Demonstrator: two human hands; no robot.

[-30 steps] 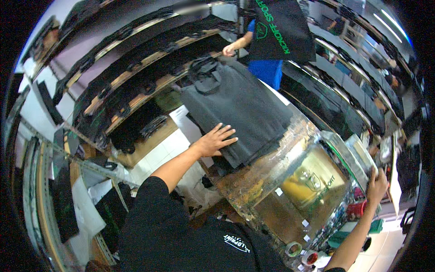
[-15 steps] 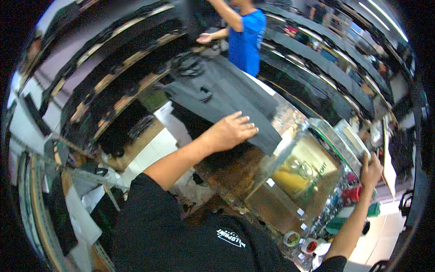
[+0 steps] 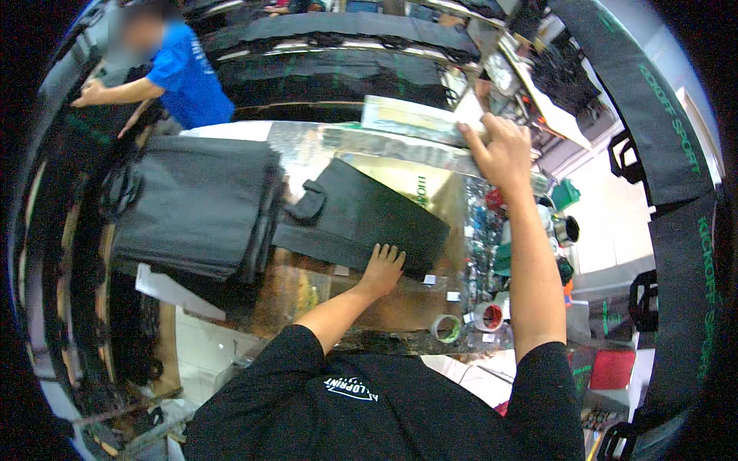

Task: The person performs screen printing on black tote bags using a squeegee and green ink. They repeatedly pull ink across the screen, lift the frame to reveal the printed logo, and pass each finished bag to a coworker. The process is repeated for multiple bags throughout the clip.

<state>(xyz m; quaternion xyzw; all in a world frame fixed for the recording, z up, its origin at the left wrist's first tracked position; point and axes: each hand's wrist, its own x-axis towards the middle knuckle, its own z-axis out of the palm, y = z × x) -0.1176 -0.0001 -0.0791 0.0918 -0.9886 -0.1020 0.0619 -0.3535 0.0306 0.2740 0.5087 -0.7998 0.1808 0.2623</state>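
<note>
Dark racks (image 3: 330, 81) run along the far side and the left, loaded with black bags. On the right hang more black bags (image 3: 684, 253) with green print. The bench (image 3: 283, 293), brown and stained, fills the middle. A co-worker (image 3: 187, 77) in a blue shirt stands beyond its far left corner, arms stretched toward the left rack.

A thick stack (image 3: 196, 203) of black bags covers the left part of the bench. Just right of it, a single bag (image 3: 373, 215) lies askew at the bench's middle, its handle (image 3: 309, 203) toward the stack. The bag partly covers a pale yellow panel (image 3: 419, 178) with green print. Along the far edge, a pale frame (image 3: 407, 119) sits raised.

The right hand (image 3: 501, 150) is closed on the frame's right end, thumb on one side. The left hand (image 3: 383, 270) lies flat and open, palm down, fingers slightly spread on the bag's near edge, gripping nothing visibly; its thumb is hidden.

Near the bench's close right corner sit a green tape roll (image 3: 457, 332) and a red-cored roll (image 3: 483, 316), touching or nearly so, with small white squares (image 3: 453, 296) around them.
</note>
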